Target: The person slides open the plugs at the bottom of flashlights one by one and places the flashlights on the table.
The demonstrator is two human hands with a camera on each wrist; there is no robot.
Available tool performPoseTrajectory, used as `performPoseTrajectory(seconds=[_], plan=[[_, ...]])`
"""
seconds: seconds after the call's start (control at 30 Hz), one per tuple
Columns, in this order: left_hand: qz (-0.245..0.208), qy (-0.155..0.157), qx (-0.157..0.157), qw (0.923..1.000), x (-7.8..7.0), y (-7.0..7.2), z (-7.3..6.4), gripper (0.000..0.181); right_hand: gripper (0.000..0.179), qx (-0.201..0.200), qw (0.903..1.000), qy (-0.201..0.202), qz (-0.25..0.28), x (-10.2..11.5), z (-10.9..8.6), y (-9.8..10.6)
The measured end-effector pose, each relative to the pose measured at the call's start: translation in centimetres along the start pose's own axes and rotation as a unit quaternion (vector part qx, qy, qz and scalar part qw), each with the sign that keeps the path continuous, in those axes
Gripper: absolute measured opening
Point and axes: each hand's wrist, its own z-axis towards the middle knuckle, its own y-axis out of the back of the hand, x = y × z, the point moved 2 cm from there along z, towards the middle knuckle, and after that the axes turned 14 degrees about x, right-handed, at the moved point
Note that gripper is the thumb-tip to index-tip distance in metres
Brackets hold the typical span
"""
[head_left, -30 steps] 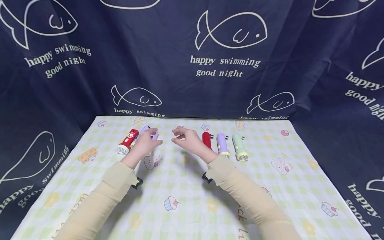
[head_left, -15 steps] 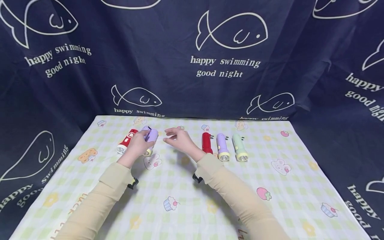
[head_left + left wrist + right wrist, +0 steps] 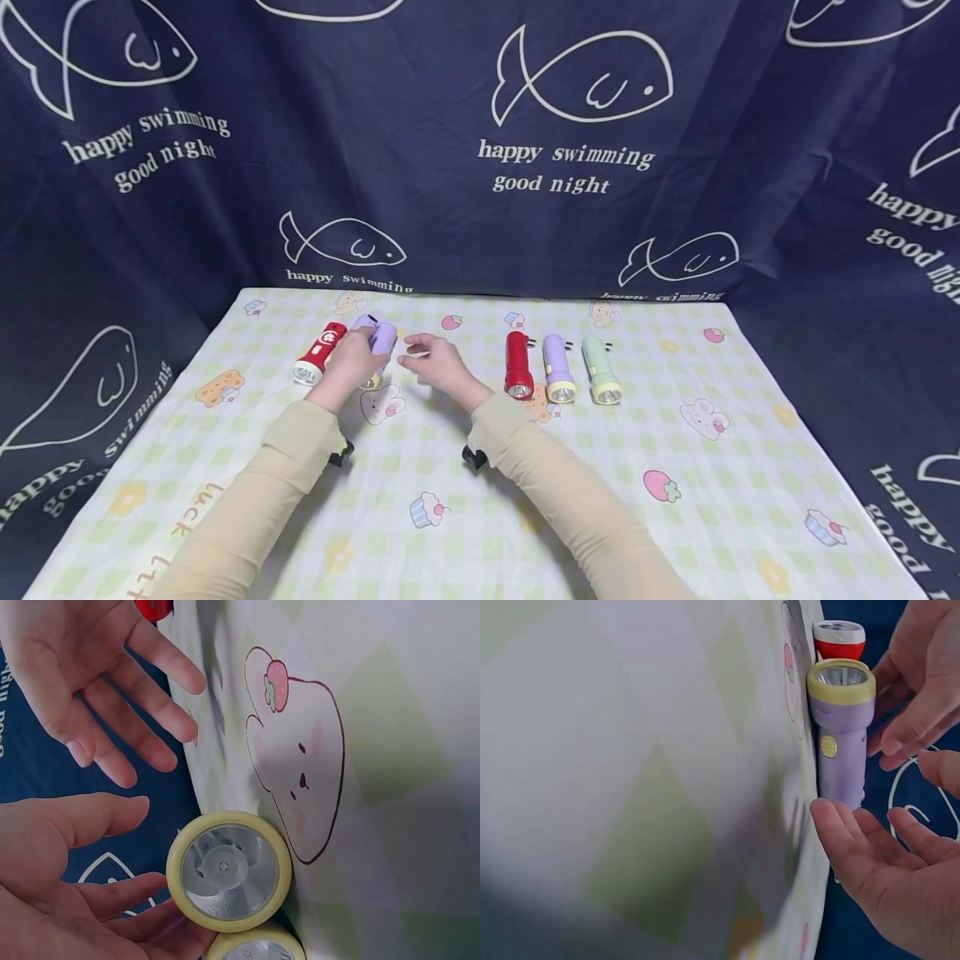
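Note:
In the head view my left hand (image 3: 352, 362) reaches over two purple flashlights lying side by side; the nearer-right purple flashlight (image 3: 384, 337) shows past its fingers. Two yellow-rimmed heads appear in the left wrist view, the upper flashlight head (image 3: 229, 870) beside the fingers of my left hand (image 3: 82, 877), whose thumb stands apart from it. My right hand (image 3: 438, 367) hovers just right of that flashlight, fingers loosely bent and holding nothing. In the right wrist view its fingertips overlap the tail of the purple flashlight (image 3: 844, 761).
Left of the left hand lies a red flashlight (image 3: 318, 354) with a white head. A row on the right holds a red flashlight (image 3: 517, 362), a purple flashlight (image 3: 557, 367) and a mint-green flashlight (image 3: 600, 367), with plug prongs showing. A checked cloth (image 3: 480, 500) covers the table before a navy curtain (image 3: 450, 167).
My right hand has moved left toward the purple flashlights, uncovering the red flashlight in the right row. My left hand has drawn slightly left and nearer, showing more of the purple flashlights.

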Motion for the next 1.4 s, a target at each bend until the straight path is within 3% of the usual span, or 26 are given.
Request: performPoseTrajectory(seconds=[0.27,0.53,0.9,1.4], plan=[[0.026,0.002,-0.008,0.9996,-0.2,-0.2,0.5,0.057,0.045,0.002,0.9991,-0.022,0.036,-0.5,0.5,-1.1],[-0.002,0.008,0.000,1.0000,-0.2,-0.1,1.2,0.050,0.045,0.007,0.9968,-0.023,0.076,-0.3,0.7,-1.9],[0.023,0.017,-0.024,0.9993,-0.7,0.0,1.7,0.036,0.042,0.014,0.9974,-0.029,0.065,0.1,0.6,-2.4],[0.060,0.026,-0.047,0.9967,-1.5,-0.3,2.0,0.044,0.038,0.006,0.9970,-0.034,0.069,0.0,0.3,-2.3]])
